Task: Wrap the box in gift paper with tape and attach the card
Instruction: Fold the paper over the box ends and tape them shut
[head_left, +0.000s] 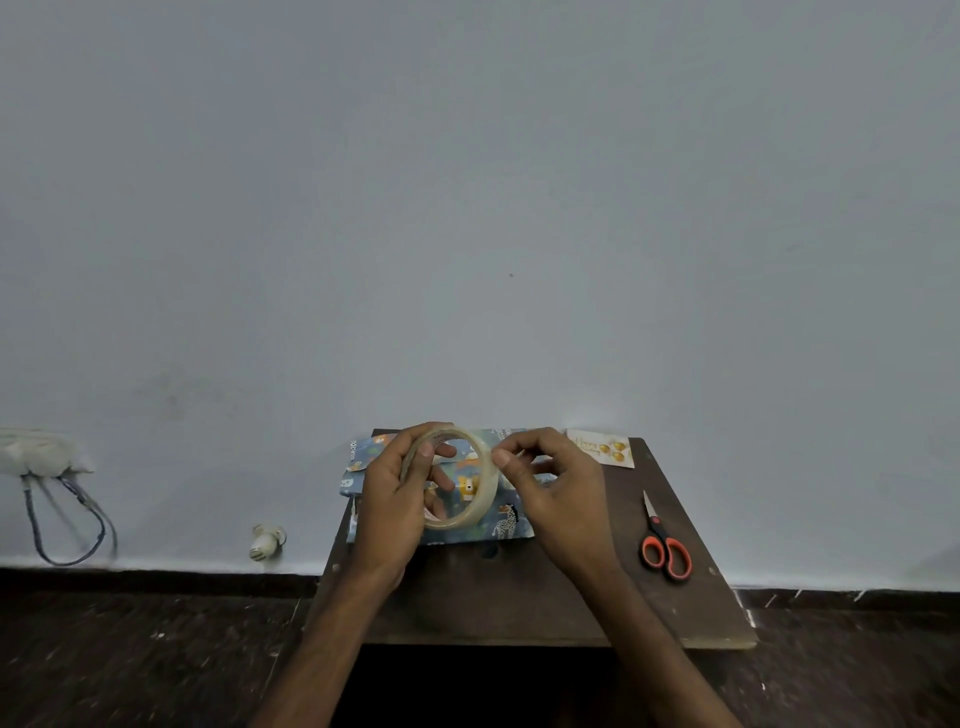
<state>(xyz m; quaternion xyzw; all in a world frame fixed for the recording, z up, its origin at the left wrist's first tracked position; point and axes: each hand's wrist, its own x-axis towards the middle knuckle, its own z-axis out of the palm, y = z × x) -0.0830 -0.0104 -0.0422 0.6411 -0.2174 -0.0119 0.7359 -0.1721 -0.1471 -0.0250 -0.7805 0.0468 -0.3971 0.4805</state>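
Observation:
A roll of clear tape (485, 491) is held up above the small dark wooden table (519, 597). My left hand (395, 499) grips the roll with fingers through its hole. My right hand (550, 486) pinches at the roll's right edge with thumb and forefinger. Beneath both hands lies the box covered in blue animal-print gift paper (506, 525), largely hidden by them. A white card with gold balloons (602, 449) rests at the table's far right corner against the wall.
Orange-handled scissors (665, 548) lie on the right side of the table, blades pointing away. A pale wall stands right behind the table. At left on the wall are a white fitting with hanging cables (47, 467) and a small white plug (266, 543).

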